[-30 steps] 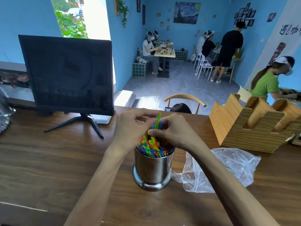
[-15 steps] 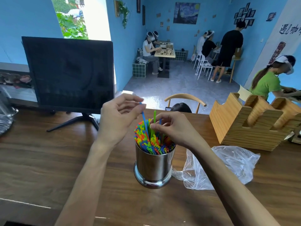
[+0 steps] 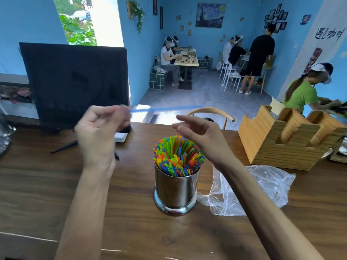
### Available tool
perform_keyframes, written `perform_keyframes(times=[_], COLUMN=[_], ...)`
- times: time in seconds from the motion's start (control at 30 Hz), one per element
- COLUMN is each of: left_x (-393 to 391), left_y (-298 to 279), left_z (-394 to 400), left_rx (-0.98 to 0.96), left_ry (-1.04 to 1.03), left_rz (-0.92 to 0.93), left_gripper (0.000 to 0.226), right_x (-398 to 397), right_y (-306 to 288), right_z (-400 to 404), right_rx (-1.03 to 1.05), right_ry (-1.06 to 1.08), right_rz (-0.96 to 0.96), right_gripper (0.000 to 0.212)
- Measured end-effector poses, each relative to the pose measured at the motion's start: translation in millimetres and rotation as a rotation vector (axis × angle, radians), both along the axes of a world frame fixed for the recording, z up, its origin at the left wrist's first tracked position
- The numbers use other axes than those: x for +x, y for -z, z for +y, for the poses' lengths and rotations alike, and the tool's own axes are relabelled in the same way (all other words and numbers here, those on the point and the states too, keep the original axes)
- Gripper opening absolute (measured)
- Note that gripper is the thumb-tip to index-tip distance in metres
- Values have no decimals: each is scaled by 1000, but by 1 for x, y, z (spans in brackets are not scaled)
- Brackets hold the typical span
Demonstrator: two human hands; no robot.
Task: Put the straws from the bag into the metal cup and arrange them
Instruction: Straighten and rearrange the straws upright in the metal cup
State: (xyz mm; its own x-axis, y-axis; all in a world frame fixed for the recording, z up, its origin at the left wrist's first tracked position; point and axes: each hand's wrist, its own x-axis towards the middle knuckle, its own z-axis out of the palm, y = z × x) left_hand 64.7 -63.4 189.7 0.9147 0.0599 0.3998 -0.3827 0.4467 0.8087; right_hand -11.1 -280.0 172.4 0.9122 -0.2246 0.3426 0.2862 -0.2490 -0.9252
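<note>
Pinching blue straw (image 3: 165, 109), left hand (image 3: 97, 132), above metal cup (image 3: 175, 192)

Dark monitor (image 3: 75, 83) on wooden table (image 3: 37, 194), wooden holder (image 3: 281, 139) at right, chair back (image 3: 210, 111) behind

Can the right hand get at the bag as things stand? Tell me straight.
Probably yes. The right hand is open and holds nothing, and the bag lies uncovered on the table just right of the cup, below that forearm.
</note>
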Motion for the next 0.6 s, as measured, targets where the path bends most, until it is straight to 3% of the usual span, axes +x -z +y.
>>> perform_keyframes(times=[0.13, 0.2, 0.27, 0.37, 0.43, 0.5, 0.6], left_x=[-7, -3, 5, 15, 16, 14, 13], left_y=[22, 30, 37, 42, 42, 37, 28], left_z=[-18, -23, -24, -27, -29, -32, -36], left_rx=[276, 480, 729, 971, 1078, 1171, 1281], left_ry=[153, 181, 175, 141, 115, 72, 37], left_rz=[-23, -83, -143, -145, -148, -180, -219], left_gripper=[18, 19, 22, 20, 14, 8, 9], right_x=[2, 2, 2, -3, -6, -5, -3], right_y=[-15, -20, -22, -21, -15, -4, 16], right_z=[0, -3, -9, -18, -21, -19, -16], right_rx=[359, 429, 339, 69, -70, -210, -387], right_ry=[-9, 28, 127, 314, 331, 307, 305], right_rz=[-69, -112, -201, -321, -306, -249, -157], right_gripper=[17, 12, 15, 55, 76, 82, 73])
